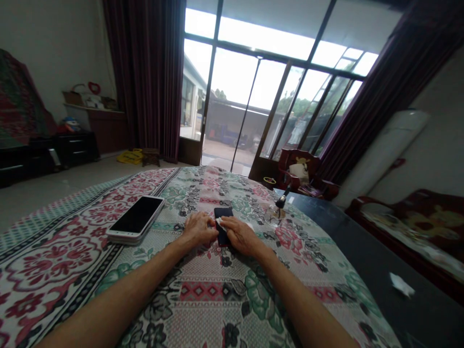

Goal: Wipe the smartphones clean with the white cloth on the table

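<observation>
A small dark flat phone point(224, 211) lies on the patterned tablecloth in front of me. My left hand point(200, 229) is closed at its left edge, fingers curled and holding it against the table. Over its right side is my right hand point(239, 235), with the fingers pressed together on a white tissue point(218, 221) that touches the phone's surface. Most of the tissue and part of the phone are hidden under the fingers. To the left rests a larger white phone point(139, 216) with a black screen, on top of another flat item.
A clear glass jar point(274, 215) with a black-handled object stands right of my hands on the tablecloth point(203, 270). Beyond the table's right edge, a crumpled white tissue point(401, 285) lies on a dark surface. A wooden chair point(290, 166) stands near the glass doors.
</observation>
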The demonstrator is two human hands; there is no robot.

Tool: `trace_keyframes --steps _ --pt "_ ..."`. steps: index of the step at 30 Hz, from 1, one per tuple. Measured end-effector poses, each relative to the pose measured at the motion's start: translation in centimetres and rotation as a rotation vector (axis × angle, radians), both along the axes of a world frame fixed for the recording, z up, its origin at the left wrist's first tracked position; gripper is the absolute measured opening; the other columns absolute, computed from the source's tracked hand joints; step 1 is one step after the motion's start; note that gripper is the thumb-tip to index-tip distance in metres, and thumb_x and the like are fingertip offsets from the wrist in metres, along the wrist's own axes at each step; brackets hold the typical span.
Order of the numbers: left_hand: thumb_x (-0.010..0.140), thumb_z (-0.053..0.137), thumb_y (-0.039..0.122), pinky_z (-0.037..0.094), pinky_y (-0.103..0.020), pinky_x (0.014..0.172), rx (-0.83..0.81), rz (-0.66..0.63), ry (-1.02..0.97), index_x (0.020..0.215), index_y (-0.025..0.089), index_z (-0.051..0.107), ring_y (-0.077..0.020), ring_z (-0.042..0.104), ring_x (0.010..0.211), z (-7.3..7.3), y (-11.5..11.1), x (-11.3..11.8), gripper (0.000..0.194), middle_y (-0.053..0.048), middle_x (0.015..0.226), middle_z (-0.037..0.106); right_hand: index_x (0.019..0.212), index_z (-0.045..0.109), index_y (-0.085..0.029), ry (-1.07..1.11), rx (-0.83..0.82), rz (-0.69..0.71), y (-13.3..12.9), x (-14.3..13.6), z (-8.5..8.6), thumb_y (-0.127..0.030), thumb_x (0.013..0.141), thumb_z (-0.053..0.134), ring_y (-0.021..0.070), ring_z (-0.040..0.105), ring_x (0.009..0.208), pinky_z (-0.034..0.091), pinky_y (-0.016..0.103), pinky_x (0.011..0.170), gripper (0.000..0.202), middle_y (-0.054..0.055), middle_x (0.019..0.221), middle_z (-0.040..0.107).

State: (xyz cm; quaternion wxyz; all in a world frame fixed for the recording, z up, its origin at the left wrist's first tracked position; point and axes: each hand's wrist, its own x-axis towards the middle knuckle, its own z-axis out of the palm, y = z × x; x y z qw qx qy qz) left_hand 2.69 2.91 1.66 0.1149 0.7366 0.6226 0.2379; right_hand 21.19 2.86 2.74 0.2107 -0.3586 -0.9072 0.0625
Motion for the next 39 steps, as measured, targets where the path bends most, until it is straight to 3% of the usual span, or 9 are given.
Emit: trace_keyframes --steps 7,14,23,30,33,39 --pt "0.068 0.063 0.036 0.041 -0.041 0.091 -0.059 0.025 0.005 0.085 0.026 0.074 -0.0298 0.054 0.106 0.6 -0.4 0.4 0.022 -0.006 0.104 0.065 0.109 0.062 -0.017 -0.064 0.010 -0.020 1.7 -0.6 0.6 -0.007 0.083 0.038 0.0194 0.054 0.113 0.039 0.033 0.099 0.037 0.008 0.121 0.062" --pt "0.069 0.061 0.041 0.040 -0.042 0.092 -0.034 0.018 0.041 0.096 0.029 0.073 -0.0301 0.054 0.105 0.7 -0.6 0.5 0.032 -0.007 0.105 0.064 0.100 0.063 -0.020 -0.102 0.001 -0.031 3.8 -1.3 0.8 -0.006 0.082 0.040 0.0179 0.055 0.105 0.039 0.029 0.092 0.032 0.005 0.112 0.064" --pt "0.068 0.063 0.045 0.041 -0.041 0.091 0.015 0.060 0.030 0.099 0.030 0.072 -0.0294 0.054 0.105 0.1 -0.6 0.8 0.036 -0.006 0.108 0.062 0.096 0.062 -0.019 -0.142 -0.001 -0.028 7.0 -1.9 0.3 -0.006 0.085 0.041 0.0168 0.055 0.094 0.037 0.029 0.089 0.028 0.005 0.101 0.063" --pt "0.071 0.061 0.045 0.040 -0.040 0.091 0.064 0.035 0.050 0.103 0.031 0.070 -0.0280 0.052 0.105 -0.1 -0.9 0.7 0.036 -0.004 0.107 0.061 0.096 0.063 -0.016 -0.139 0.000 -0.040 7.7 -2.0 0.1 -0.005 0.085 0.039 0.0168 0.056 0.096 0.037 0.029 0.091 0.029 0.007 0.099 0.064" --pt "0.070 0.062 0.051 0.038 -0.041 0.095 0.055 -0.047 0.051 0.108 0.031 0.068 -0.0280 0.050 0.109 -0.2 -0.9 0.2 0.043 -0.004 0.112 0.059 0.099 0.064 -0.014 -0.140 0.008 -0.053 7.2 -1.8 0.2 -0.005 0.086 0.039 0.0175 0.057 0.098 0.038 0.029 0.092 0.030 0.009 0.104 0.065" --pt "0.057 0.065 0.073 0.035 -0.047 0.100 0.020 -0.229 0.122 0.119 0.025 0.060 -0.0339 0.045 0.116 0.0 -1.2 -0.8 0.079 -0.010 0.124 0.052 0.103 0.065 -0.014 -0.117 0.017 -0.079 5.5 -0.9 0.5 -0.006 0.085 0.041 0.0190 0.055 0.104 0.038 0.032 0.095 0.031 0.010 0.109 0.065"
